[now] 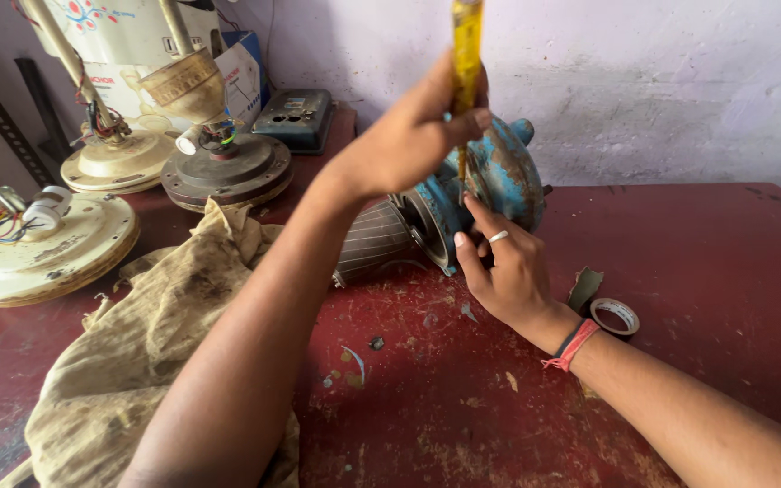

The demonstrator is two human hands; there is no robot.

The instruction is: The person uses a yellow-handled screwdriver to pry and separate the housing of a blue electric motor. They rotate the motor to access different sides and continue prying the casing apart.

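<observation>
The red table (pixel 698 271) carries a blue water pump (pixel 499 181) near the back wall; the pump lies on its side, and its long axis runs across the table, with the ribbed grey motor body (pixel 372 242) pointing to the left and the blue rounded housing to the right. The left hand (pixel 409 136) is above the pump and its fingers are closed around a yellow-handled screwdriver (pixel 466 54), which stands almost upright, handle up and shaft going down to the seam between housing and motor. The right hand (pixel 503 271) is on the near side of the pump, just below the shaft; its fingers are half open and touch the blue housing, they grip nothing. Both hands are at the pump, the left one higher. A dirty cloth (pixel 137 361) lies left, a small tape roll (pixel 615 316) right.
</observation>
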